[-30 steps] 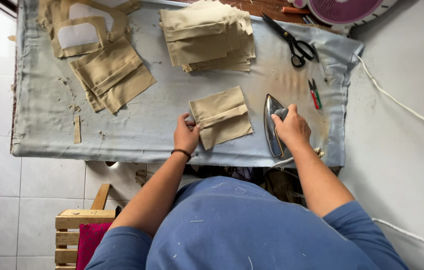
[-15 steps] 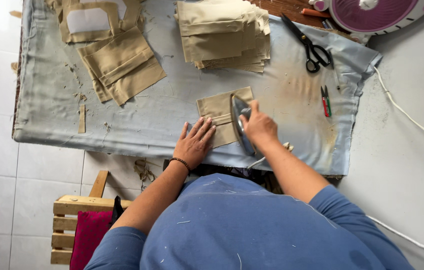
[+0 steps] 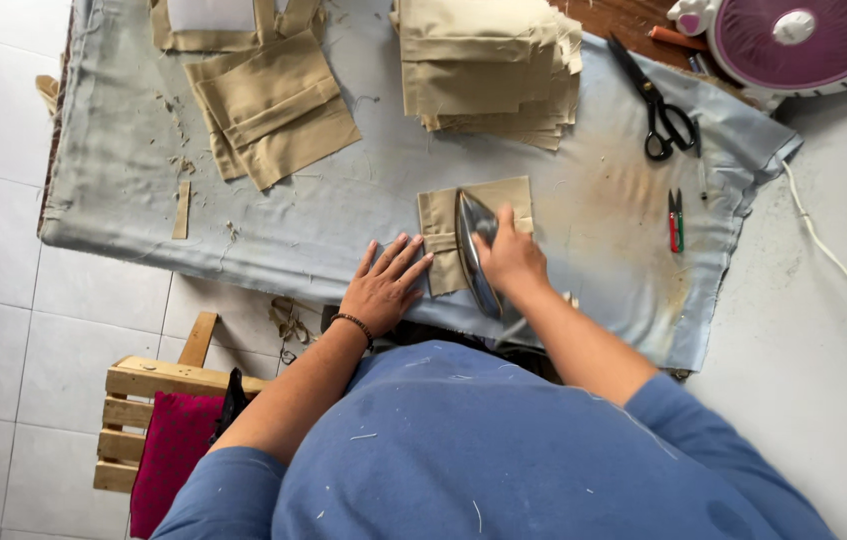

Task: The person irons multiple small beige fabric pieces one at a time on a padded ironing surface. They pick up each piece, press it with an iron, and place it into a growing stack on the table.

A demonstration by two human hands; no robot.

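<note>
My right hand (image 3: 508, 258) is clamped on the iron (image 3: 473, 250). My left hand (image 3: 383, 287) lies flat, fingers apart, pinning the tan fabric piece (image 3: 443, 215) beside it. I'd press slowly away from those fingers.

We note that the right hand (image 3: 509, 255) covers the handle of the iron (image 3: 473, 250), and the iron hides the middle of the tan fabric piece (image 3: 503, 195). The fan (image 3: 793, 40) and the top fabric pieces (image 3: 213, 25) are cut off by the upper edge. The small red and green tool (image 3: 675, 220) is too small to identify.
</note>
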